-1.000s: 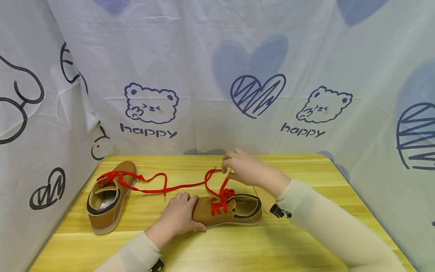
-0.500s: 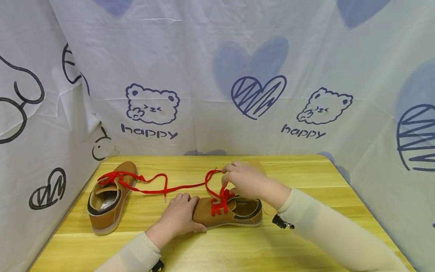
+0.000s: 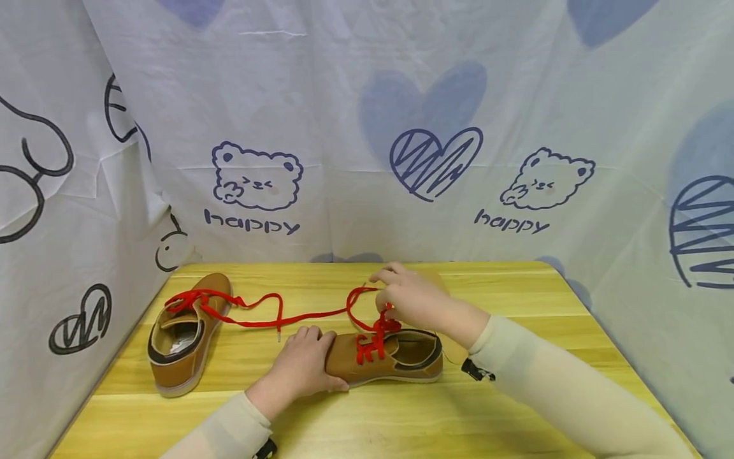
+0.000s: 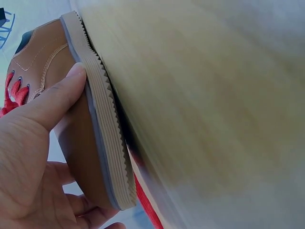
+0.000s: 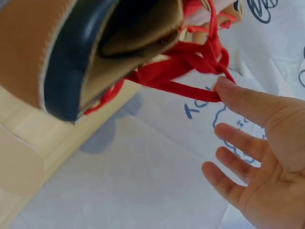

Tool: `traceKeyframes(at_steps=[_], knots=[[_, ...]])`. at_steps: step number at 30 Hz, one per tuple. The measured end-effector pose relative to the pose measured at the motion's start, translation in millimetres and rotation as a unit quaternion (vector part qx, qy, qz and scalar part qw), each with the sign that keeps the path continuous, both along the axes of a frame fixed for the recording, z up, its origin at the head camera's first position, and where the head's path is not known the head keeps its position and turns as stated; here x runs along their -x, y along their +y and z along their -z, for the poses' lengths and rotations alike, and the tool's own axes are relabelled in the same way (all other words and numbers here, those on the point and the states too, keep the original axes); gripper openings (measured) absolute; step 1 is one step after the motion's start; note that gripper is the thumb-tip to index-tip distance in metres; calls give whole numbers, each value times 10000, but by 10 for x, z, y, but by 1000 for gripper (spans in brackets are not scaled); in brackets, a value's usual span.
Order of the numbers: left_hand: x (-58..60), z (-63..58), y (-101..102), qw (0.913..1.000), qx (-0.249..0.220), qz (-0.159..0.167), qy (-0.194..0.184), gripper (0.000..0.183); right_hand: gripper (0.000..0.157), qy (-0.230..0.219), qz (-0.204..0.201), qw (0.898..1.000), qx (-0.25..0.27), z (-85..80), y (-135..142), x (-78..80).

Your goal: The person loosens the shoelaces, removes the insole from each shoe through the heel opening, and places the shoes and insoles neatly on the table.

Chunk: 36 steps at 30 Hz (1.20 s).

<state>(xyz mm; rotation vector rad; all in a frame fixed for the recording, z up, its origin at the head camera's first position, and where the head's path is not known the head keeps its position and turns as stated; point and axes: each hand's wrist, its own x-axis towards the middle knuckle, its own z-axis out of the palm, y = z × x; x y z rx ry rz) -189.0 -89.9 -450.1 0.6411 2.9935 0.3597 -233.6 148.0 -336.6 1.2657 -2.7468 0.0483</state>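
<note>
My left hand (image 3: 302,364) grips the toe of a brown shoe (image 3: 350,357), which points left on the table. Its thumb (image 4: 64,95) lies along the side just above the ribbed sole (image 4: 107,129), and the other fingers wrap the far side. Red shoelace (image 3: 373,347) runs through the eyelets and bunches in a loop at the tongue. Above that loop, my right hand (image 3: 418,303) pinches a strand of the lace (image 5: 190,92) at the thumb tip; the index finger is mostly hidden behind the thumb, while the other fingers spread apart.
A second brown shoe (image 3: 180,344) stands at the left with a red bow. Its long lace (image 3: 309,315) trails across the wooden table (image 3: 401,421) toward the middle. Partly behind my right hand lies a flat beige piece (image 3: 453,352). A printed cloth (image 3: 344,95) hangs behind.
My right hand has come down toward the shoe's tongue, then lifted slightly; the lace strand under it is shorter and the loop sits further right. The left hand has stayed put.
</note>
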Motion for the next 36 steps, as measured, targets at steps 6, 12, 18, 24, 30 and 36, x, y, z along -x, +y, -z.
traceKeyframes(at_steps=[6, 12, 18, 24, 30, 36], knots=[[5, 4, -10, 10000, 18, 25, 17, 100, 5, 443, 105, 9986, 282, -181, 28, 106], [15, 35, -17, 9999, 50, 89, 97, 101, 4, 539, 437, 9955, 641, -381, 59, 246], [12, 26, -18, 9996, 113, 161, 220, 100, 4, 445, 927, 9894, 1023, -506, 55, 431], [3, 16, -15, 9994, 95, 189, 261, 100, 11, 425, 1728, 9711, 1592, -527, 42, 663], [-2, 30, -19, 9994, 114, 171, 266, 101, 26, 91, 1994, 9737, 1102, -335, 34, 742], [-3, 24, -19, 9994, 82, 199, 279, 102, 19, -384, 1607, 9852, 446, -151, 54, 510]])
